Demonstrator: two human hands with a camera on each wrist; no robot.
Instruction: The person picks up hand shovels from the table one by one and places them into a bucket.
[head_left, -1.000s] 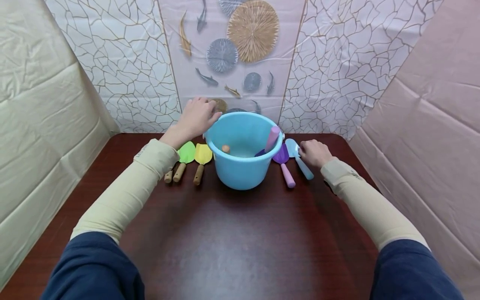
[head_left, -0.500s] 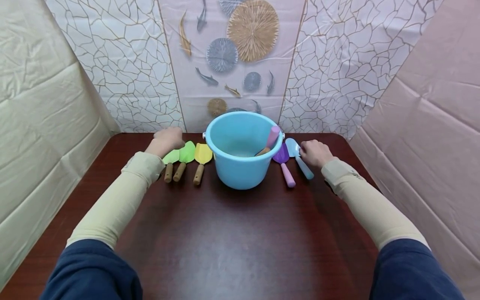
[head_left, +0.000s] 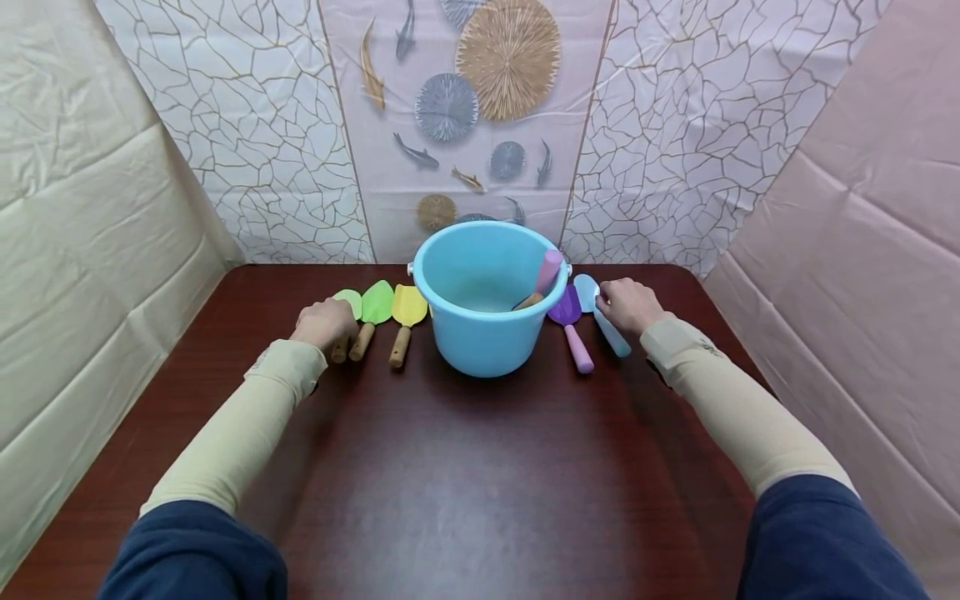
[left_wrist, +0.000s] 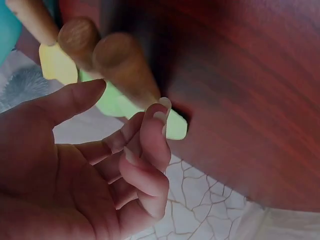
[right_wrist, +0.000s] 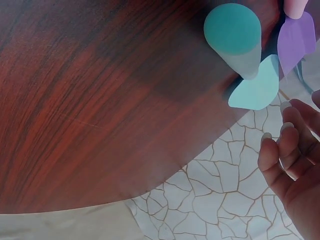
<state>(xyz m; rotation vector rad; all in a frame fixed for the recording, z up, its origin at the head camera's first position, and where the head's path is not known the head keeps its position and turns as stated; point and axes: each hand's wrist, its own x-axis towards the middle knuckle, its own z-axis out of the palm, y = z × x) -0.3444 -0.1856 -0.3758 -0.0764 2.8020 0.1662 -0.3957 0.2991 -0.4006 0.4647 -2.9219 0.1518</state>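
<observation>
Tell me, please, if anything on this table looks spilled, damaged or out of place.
Nothing looks spilled or damaged. The blue bucket stands upright, with the yellow shovel and purple shovel lying beside it. The pink handle inside leans steeply at the right, which seems harmless.

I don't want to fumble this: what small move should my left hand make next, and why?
Probably curl your left hand around the wooden handle of the pale green trowel: the hand is near it, not gripping, and the blue bucket holds a pink handle and a brown handle.
</observation>
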